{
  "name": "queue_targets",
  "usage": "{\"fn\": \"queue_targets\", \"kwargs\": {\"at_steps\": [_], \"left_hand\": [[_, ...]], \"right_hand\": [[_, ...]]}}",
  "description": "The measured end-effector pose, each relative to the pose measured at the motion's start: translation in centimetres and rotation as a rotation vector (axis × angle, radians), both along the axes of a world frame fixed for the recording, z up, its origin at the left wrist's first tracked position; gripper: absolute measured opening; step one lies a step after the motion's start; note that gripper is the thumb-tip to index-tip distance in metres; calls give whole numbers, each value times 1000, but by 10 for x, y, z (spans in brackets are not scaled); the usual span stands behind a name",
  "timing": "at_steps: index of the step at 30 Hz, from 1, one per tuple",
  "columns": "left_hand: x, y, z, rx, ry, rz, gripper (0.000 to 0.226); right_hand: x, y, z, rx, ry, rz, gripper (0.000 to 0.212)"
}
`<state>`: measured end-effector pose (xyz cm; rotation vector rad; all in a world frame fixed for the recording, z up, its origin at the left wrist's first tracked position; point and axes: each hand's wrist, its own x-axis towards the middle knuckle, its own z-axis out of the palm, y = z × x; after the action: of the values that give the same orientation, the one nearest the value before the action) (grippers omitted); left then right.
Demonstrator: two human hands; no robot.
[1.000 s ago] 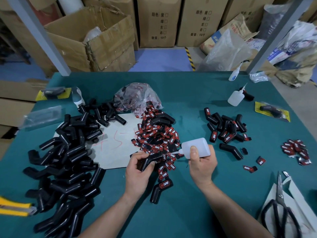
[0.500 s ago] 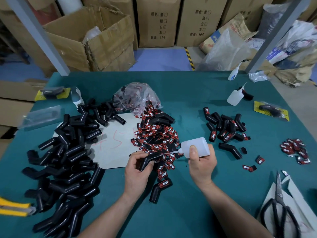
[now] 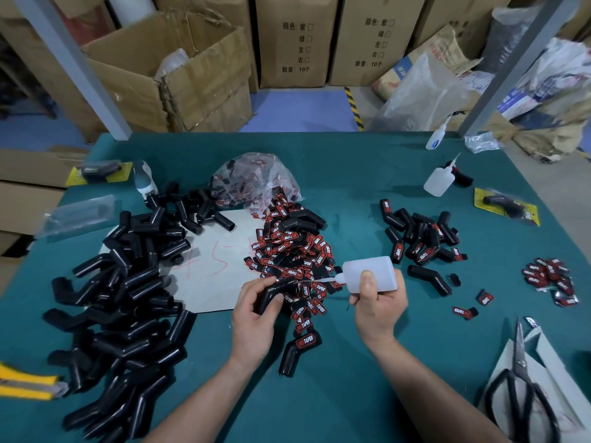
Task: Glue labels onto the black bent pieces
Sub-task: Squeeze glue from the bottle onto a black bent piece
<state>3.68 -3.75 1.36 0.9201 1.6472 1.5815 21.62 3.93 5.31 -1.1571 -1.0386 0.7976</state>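
Observation:
My left hand (image 3: 254,318) grips a black bent piece (image 3: 273,293) just above the green table. My right hand (image 3: 377,303) holds a white glue bottle (image 3: 372,272) on its side, its thin nozzle pointing left and reaching the upper end of that piece. A heap of red-and-black labels (image 3: 289,254) lies right behind both hands. One bent piece with a label on it (image 3: 299,350) lies between my wrists. A big pile of unlabelled black bent pieces (image 3: 121,292) fills the left side. Labelled pieces (image 3: 419,238) lie in a group at the right.
Black scissors (image 3: 521,394) lie on white paper at the front right, a yellow knife (image 3: 28,383) at the front left. A second glue bottle (image 3: 438,179) and a small label heap (image 3: 550,279) sit at the right. A plastic bag of labels (image 3: 252,177) stands behind the heap. Cardboard boxes stand beyond the table.
Both hands stay nearly in place. The nozzle tip has slid a little along the bent piece held by my left hand.

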Motion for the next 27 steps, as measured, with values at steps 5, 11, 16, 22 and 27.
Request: {"fn": "queue_targets", "kwargs": {"at_steps": [5, 11, 16, 22, 27], "left_hand": [[-3, 3, -2, 4, -296, 34, 29], [-1, 3, -6, -55, -268, 41, 27], [0, 3, -5, -57, -260, 46, 25], [1, 4, -5, -66, -261, 55, 27], [1, 4, -6, -76, -260, 63, 28]], "right_hand": [[-4, -6, 1, 31, 57, 42, 10], [-2, -8, 2, 92, -32, 42, 11], [-1, -9, -4, 71, -115, 38, 14], [1, -6, -9, 57, -160, 47, 14], [1, -6, -9, 63, -181, 55, 15]]}}
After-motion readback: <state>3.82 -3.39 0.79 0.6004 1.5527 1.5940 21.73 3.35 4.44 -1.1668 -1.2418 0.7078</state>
